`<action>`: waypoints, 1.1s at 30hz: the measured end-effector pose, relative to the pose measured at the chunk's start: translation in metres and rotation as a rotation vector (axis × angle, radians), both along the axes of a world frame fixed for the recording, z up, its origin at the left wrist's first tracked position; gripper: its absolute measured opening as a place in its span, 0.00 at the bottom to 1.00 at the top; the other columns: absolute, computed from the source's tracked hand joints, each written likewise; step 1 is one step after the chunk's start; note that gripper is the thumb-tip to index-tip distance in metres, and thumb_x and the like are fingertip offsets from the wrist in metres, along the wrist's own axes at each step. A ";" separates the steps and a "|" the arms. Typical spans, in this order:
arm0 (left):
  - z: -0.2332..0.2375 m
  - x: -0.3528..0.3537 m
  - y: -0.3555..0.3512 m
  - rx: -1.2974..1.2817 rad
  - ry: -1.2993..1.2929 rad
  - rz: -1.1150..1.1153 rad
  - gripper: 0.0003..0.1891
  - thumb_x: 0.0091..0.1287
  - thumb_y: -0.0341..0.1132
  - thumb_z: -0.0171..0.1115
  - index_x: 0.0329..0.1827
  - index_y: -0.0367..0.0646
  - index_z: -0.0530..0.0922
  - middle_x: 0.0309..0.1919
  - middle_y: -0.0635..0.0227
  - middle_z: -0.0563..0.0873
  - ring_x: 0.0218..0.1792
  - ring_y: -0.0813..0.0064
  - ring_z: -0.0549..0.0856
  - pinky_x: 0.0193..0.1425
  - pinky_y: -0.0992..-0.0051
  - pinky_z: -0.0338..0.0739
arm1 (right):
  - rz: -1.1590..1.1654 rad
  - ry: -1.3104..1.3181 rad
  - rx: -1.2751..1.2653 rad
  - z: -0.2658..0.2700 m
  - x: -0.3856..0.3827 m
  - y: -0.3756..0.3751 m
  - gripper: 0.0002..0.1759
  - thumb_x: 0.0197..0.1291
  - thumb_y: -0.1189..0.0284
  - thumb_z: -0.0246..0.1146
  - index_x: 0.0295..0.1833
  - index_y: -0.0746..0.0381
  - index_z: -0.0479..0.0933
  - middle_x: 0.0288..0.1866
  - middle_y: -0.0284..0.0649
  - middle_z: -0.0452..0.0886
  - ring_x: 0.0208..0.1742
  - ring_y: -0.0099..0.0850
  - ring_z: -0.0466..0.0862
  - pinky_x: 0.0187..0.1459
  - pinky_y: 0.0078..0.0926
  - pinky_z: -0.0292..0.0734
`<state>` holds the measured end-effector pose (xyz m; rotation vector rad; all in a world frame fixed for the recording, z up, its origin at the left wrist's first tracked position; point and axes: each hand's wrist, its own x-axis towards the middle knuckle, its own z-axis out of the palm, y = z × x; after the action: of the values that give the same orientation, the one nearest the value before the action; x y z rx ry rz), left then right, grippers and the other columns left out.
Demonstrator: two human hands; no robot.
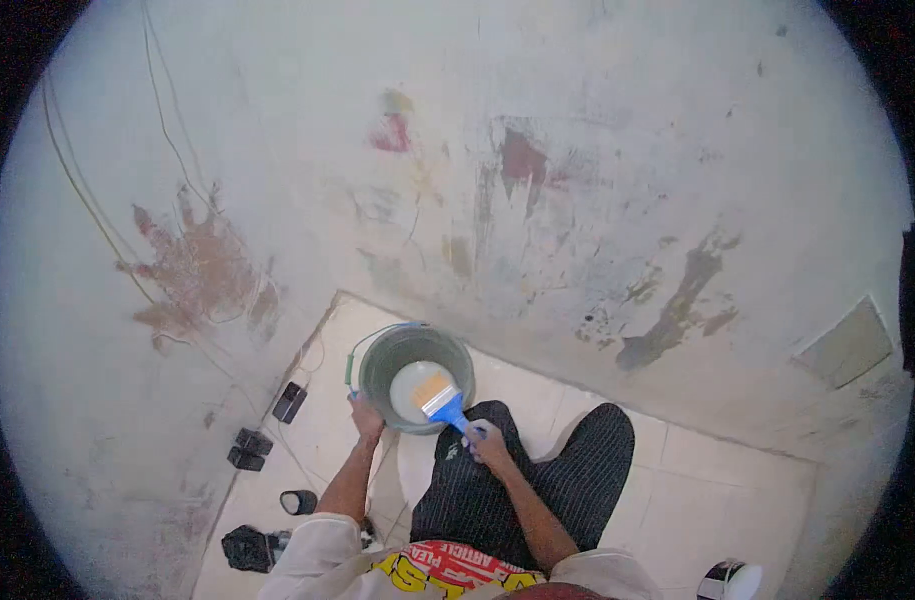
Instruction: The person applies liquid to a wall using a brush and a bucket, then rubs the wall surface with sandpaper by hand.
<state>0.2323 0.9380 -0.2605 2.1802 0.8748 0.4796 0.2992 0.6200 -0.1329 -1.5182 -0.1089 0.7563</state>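
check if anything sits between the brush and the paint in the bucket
Nothing visible does. The brush in the right hand is over the white paint in the open bucket; the left hand is at the rim, aside.

The person wears dark trousers (577,480) with fine pale pinstripes running down both legs, and a small white logo (451,451) is printed on the left thigh. The top (447,572) has a yellow front with a red panel carrying white block lettering, only partly readable. Its sleeves are off-white and loose: the left sleeve (307,548) and the right sleeve (609,576) both end near the elbow, where the cloth bunches in soft folds. Below them the forearms are uncovered, and the left hand (365,418) and right hand (490,448) are bare.
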 end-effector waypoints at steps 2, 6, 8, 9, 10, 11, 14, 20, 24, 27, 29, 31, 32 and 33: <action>0.013 0.013 -0.015 -0.035 -0.070 0.186 0.19 0.72 0.41 0.41 0.63 0.43 0.62 0.55 0.41 0.69 0.50 0.36 0.79 0.52 0.48 0.73 | 0.012 -0.038 0.027 -0.002 -0.001 0.001 0.12 0.67 0.62 0.59 0.45 0.60 0.73 0.27 0.31 0.76 0.20 0.17 0.69 0.17 0.15 0.64; 0.071 0.015 -0.049 -0.084 0.069 0.324 0.20 0.75 0.47 0.38 0.60 0.42 0.63 0.41 0.41 0.83 0.47 0.39 0.81 0.49 0.47 0.73 | -0.030 -0.079 0.140 0.029 -0.001 -0.001 0.14 0.68 0.61 0.57 0.46 0.61 0.71 0.26 0.32 0.74 0.19 0.17 0.69 0.19 0.15 0.65; 0.073 0.030 -0.053 -0.203 0.044 0.459 0.22 0.75 0.49 0.38 0.60 0.43 0.63 0.41 0.41 0.83 0.46 0.40 0.81 0.49 0.47 0.74 | -0.049 -0.219 0.165 0.062 0.015 0.002 0.12 0.70 0.63 0.55 0.47 0.61 0.70 0.26 0.33 0.74 0.19 0.16 0.68 0.18 0.15 0.64; 0.073 0.034 -0.057 -0.308 0.037 0.595 0.23 0.75 0.52 0.37 0.61 0.44 0.63 0.40 0.40 0.83 0.45 0.40 0.82 0.49 0.47 0.74 | -0.098 -0.353 0.045 0.081 0.028 0.004 0.12 0.69 0.64 0.56 0.46 0.62 0.70 0.26 0.34 0.74 0.19 0.19 0.69 0.19 0.19 0.65; 0.076 0.038 -0.061 -0.327 0.036 0.592 0.23 0.75 0.52 0.37 0.61 0.44 0.63 0.40 0.40 0.83 0.45 0.40 0.82 0.49 0.47 0.74 | -0.146 -0.485 -0.077 0.105 0.040 0.006 0.12 0.68 0.66 0.57 0.46 0.64 0.70 0.26 0.35 0.73 0.19 0.21 0.70 0.20 0.23 0.66; 0.081 0.042 -0.064 -0.315 0.015 0.632 0.23 0.75 0.52 0.37 0.61 0.43 0.63 0.41 0.40 0.82 0.45 0.40 0.82 0.49 0.47 0.74 | -0.197 -0.769 -0.136 0.133 0.055 0.006 0.11 0.67 0.68 0.57 0.47 0.65 0.71 0.25 0.38 0.72 0.21 0.25 0.71 0.22 0.28 0.67; 0.079 0.042 -0.065 -0.289 -0.006 0.640 0.24 0.75 0.51 0.37 0.60 0.41 0.63 0.42 0.41 0.82 0.45 0.41 0.82 0.49 0.48 0.75 | -0.186 -1.327 -0.446 0.276 0.092 0.008 0.14 0.64 0.70 0.56 0.54 0.62 0.71 0.37 0.54 0.77 0.37 0.52 0.80 0.34 0.47 0.72; 0.085 0.044 -0.063 -0.237 0.100 0.645 0.23 0.75 0.49 0.38 0.59 0.38 0.64 0.40 0.47 0.83 0.41 0.46 0.84 0.45 0.51 0.78 | -0.311 -2.277 -0.912 0.481 0.162 0.083 0.29 0.59 0.75 0.59 0.67 0.50 0.67 0.34 0.42 0.77 0.32 0.34 0.79 0.25 0.30 0.74; 0.095 0.043 -0.064 -0.269 0.184 0.642 0.21 0.75 0.46 0.38 0.60 0.38 0.63 0.41 0.45 0.83 0.42 0.46 0.84 0.45 0.50 0.77 | -0.288 -2.586 -1.096 0.547 0.184 0.123 0.22 0.56 0.75 0.59 0.58 0.53 0.74 0.31 0.39 0.76 0.32 0.29 0.80 0.25 0.26 0.76; 0.097 0.042 -0.067 -0.277 0.158 0.656 0.20 0.76 0.45 0.38 0.61 0.38 0.62 0.42 0.44 0.82 0.43 0.45 0.83 0.47 0.50 0.76 | -0.218 -2.693 -1.173 0.554 0.197 0.117 0.14 0.57 0.75 0.59 0.50 0.56 0.76 0.32 0.38 0.77 0.31 0.28 0.80 0.25 0.25 0.76; 0.102 0.044 -0.070 -0.266 0.136 0.657 0.21 0.76 0.45 0.37 0.61 0.38 0.61 0.42 0.43 0.82 0.44 0.44 0.83 0.48 0.49 0.76 | -0.079 -2.574 -1.408 0.558 0.187 0.082 0.18 0.57 0.75 0.59 0.55 0.57 0.76 0.32 0.38 0.77 0.28 0.28 0.80 0.24 0.25 0.76; 0.115 0.043 -0.070 -0.300 0.199 0.653 0.20 0.76 0.45 0.37 0.61 0.39 0.62 0.42 0.43 0.82 0.44 0.44 0.83 0.48 0.49 0.76 | -0.066 -2.492 -1.190 0.559 0.195 0.027 0.23 0.57 0.76 0.59 0.61 0.55 0.74 0.31 0.39 0.76 0.26 0.28 0.79 0.24 0.25 0.76; 0.111 0.041 -0.069 -0.306 0.202 0.653 0.20 0.76 0.45 0.37 0.61 0.39 0.62 0.42 0.43 0.82 0.44 0.44 0.83 0.48 0.49 0.76 | -0.091 -2.473 -1.507 0.562 0.171 0.001 0.27 0.57 0.77 0.59 0.65 0.52 0.72 0.30 0.39 0.76 0.26 0.28 0.78 0.24 0.27 0.76; 0.107 0.041 -0.069 -0.283 0.138 0.654 0.19 0.76 0.45 0.37 0.59 0.39 0.63 0.41 0.43 0.82 0.44 0.44 0.83 0.48 0.49 0.76 | -0.118 -2.350 -1.576 0.563 0.159 -0.029 0.27 0.58 0.75 0.60 0.65 0.48 0.72 0.30 0.38 0.75 0.26 0.28 0.78 0.24 0.28 0.76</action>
<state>0.2730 0.8689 -0.1538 1.6530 1.6356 0.4771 0.4581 0.5915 0.4300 -2.9007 -1.3178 -1.9515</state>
